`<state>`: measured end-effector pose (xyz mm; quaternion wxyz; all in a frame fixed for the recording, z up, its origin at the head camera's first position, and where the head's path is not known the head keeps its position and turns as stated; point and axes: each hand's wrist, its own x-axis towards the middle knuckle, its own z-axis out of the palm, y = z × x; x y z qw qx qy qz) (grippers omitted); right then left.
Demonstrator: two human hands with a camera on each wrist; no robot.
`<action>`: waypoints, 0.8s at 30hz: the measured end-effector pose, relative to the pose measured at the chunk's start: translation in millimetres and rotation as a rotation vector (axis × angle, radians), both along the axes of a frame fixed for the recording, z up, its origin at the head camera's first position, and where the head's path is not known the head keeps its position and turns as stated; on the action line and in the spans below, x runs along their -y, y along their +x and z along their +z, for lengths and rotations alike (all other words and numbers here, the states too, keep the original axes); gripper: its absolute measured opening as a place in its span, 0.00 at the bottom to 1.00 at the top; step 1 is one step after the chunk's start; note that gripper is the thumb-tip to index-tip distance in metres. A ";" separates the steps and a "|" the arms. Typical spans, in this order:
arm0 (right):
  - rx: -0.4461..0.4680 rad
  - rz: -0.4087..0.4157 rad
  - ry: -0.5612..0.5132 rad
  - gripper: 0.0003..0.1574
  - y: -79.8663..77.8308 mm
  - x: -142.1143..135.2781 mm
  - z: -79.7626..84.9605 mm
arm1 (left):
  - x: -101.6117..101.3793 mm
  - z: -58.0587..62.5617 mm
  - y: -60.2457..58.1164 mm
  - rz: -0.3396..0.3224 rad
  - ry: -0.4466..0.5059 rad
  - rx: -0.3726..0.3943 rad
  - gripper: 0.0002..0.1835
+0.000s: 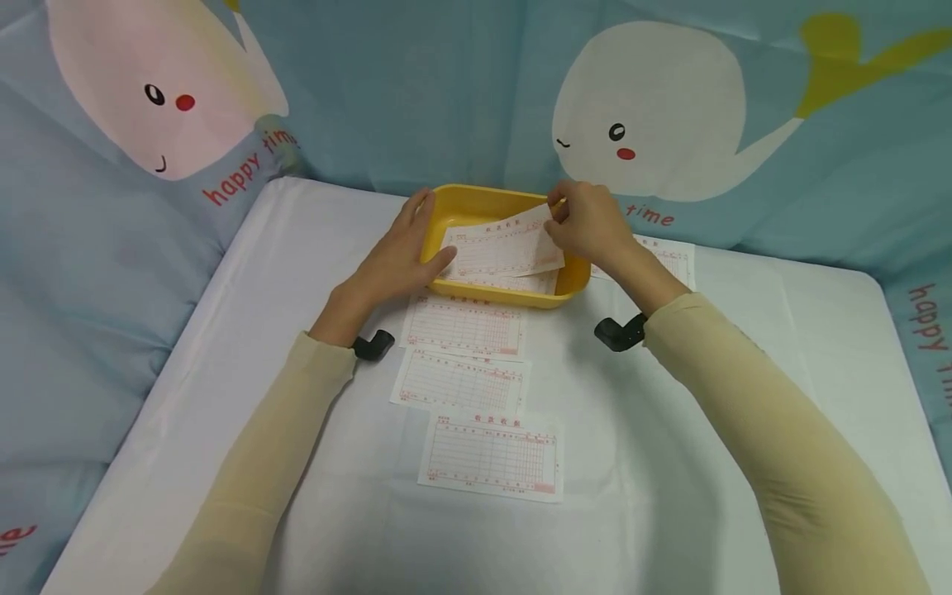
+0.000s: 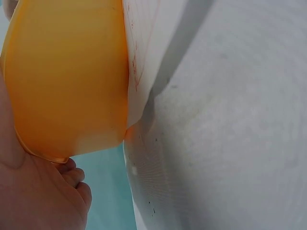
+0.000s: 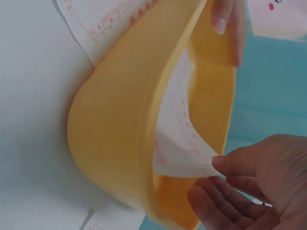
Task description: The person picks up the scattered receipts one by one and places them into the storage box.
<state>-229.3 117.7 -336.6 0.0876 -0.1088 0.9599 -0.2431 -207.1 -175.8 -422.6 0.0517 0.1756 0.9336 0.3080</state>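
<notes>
Yellow tray (image 1: pixel 513 298) sits near the table's (image 1: pixel 580 545) far edge, left hand (image 1: pixel 394 258) gripping one end, probably so it won't skid. Right hand (image 1: pixel 592 221) pinches a paper slip (image 1: pixel 506 246) inside by its corner (easier steering, I guess)

Red lettering (image 1: pixel 249 168) on the blue cloth (image 1: pixel 416 99) reads "happy time" in the upper left of the frame; right of centre, in the upper half, only "time" shows under a whale print (image 1: pixel 669 107). "happy" stands at the right edge, with a cut-off word below it, and "me" at the lower left edge. On the white slip (image 1: pixel 491 457) in the lower centre, the red heading reads "收款收据"; its fine print is too small to read.
</notes>
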 end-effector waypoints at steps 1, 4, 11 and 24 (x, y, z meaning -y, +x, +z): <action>-0.003 0.004 0.001 0.25 0.0 -0.2 0.6 | -0.4 0.1 0.0 -0.001 0.000 -0.002 0.52; -0.014 0.014 0.003 0.28 0.5 -0.8 1.8 | -1.2 0.4 -0.2 0.000 0.003 -0.007 0.52; -0.028 0.050 0.001 0.27 2.4 -2.1 4.4 | 0.0 -0.3 0.3 0.008 -0.002 0.001 0.52; -0.187 0.207 -0.150 0.24 7.8 -35.2 11.4 | 1.3 -1.8 0.8 0.008 0.002 0.006 0.52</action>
